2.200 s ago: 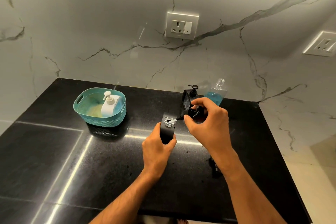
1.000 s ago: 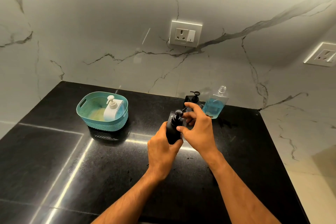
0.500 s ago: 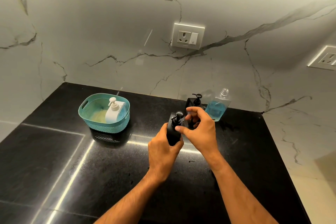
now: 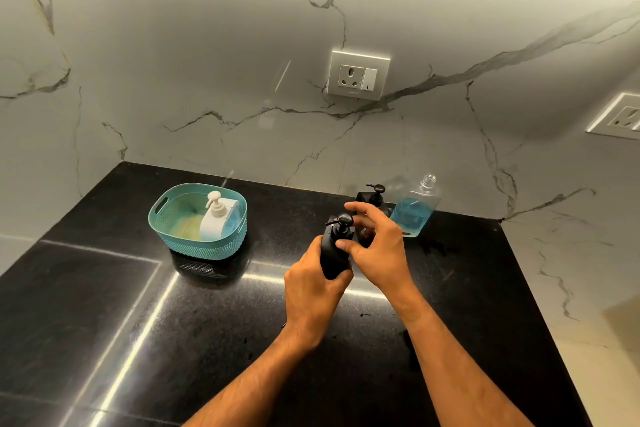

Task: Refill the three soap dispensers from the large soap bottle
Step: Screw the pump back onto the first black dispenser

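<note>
the left hand [image 4: 311, 291] is gripping the body of a black soap dispenser [image 4: 333, 255], its fingers wrapping round the lower part and holding it upright just above or on the black bench [image 4: 138, 305]; whether the base is touching the surface is hidden by the hand. the black pump head [image 4: 341, 221] is sitting on top of this dispenser, its nozzle pointing to the left. the right hand [image 4: 375, 246] is pressing against the dispenser's right shoulder with the thumb tip, just under the pump collar, while its other fingers are curling loosely in the air behind the pump, holding nothing that can be made out.

just behind the right hand's fingers a second black dispenser [image 4: 372, 196] is standing near the wall, its pump in place. beside it to the right, the large soap bottle [image 4: 417, 208] is standing uncapped, clear, with blue liquid filling roughly the lower half. it is leaning slightly toward the right.

well apart to the left, a teal basket [image 4: 166, 218] is resting on the bench. inside it, toward its right side, a white pump dispenser [image 4: 216, 222] is standing upright, with something pale yellow lying on the basket floor beside it.

on the marble wall [image 4: 173, 62] above, a socket plate [image 4: 358, 74] is sitting behind the hands, and another socket [image 4: 620, 116] is showing at the far right edge.
</note>
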